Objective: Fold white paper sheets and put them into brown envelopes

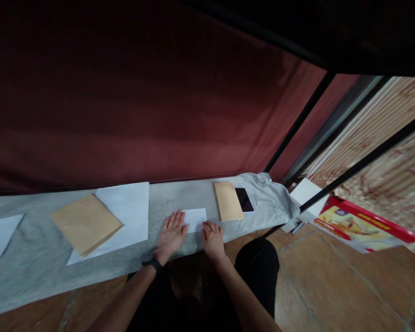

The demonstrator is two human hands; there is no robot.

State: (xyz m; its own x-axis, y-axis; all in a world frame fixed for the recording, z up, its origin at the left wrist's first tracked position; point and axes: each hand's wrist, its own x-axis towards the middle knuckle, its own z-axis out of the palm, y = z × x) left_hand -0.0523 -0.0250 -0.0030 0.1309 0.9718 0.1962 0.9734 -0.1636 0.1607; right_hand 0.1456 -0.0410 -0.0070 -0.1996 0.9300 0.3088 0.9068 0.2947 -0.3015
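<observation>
A small white folded sheet of paper (195, 220) lies on the grey cloth in front of me. My left hand (173, 231) is spread flat over its left side, fingers stretched out and pressing it down. At the sheet's lower right corner, my right hand (213, 240) is closed with bent fingers around the edge; the fingertips are partly hidden. Just right of the sheet lies a brown envelope-like stack (228, 201), partly covering a dark phone (245, 200).
The narrow bench (124, 258) wears a grey cloth, bunched at its right end. Large brown envelopes (86, 223) overlap white paper (134, 207) at left; another white sheet (2, 235) lies farther left. A red curtain (141, 115) hangs behind. Right, a red-yellow box (363, 226) rests on tiles.
</observation>
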